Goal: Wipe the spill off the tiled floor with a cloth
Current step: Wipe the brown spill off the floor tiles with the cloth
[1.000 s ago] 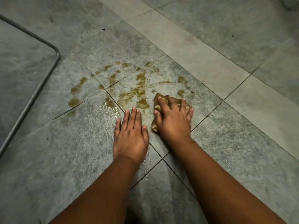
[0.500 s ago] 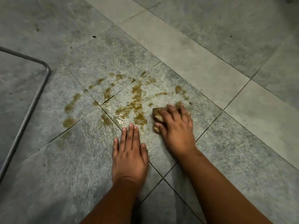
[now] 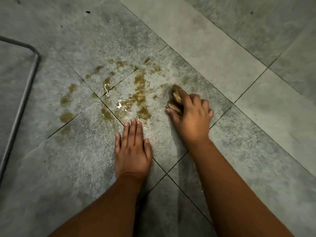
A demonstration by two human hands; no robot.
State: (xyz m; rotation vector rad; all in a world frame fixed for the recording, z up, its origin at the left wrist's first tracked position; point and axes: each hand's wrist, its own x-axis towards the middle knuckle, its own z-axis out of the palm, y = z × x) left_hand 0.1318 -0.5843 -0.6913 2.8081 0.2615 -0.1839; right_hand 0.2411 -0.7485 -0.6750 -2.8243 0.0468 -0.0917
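The cloth (image 3: 176,100) is bunched into a brown, soggy wad at the right edge of the spill (image 3: 136,94), clenched in the right hand (image 3: 191,117). The spill is yellow-brown, in blotches and smears across speckled grey floor tiles (image 3: 213,53), glistening wet. The left hand (image 3: 132,151) presses flat, fingers straight, holding nothing. A bent metal bar (image 3: 25,93) lies far left.

Spill (image 3: 136,96) on floor (image 3: 222,53) between metal frame (image 3: 25,93) left, cloth (image 3: 176,100) right.
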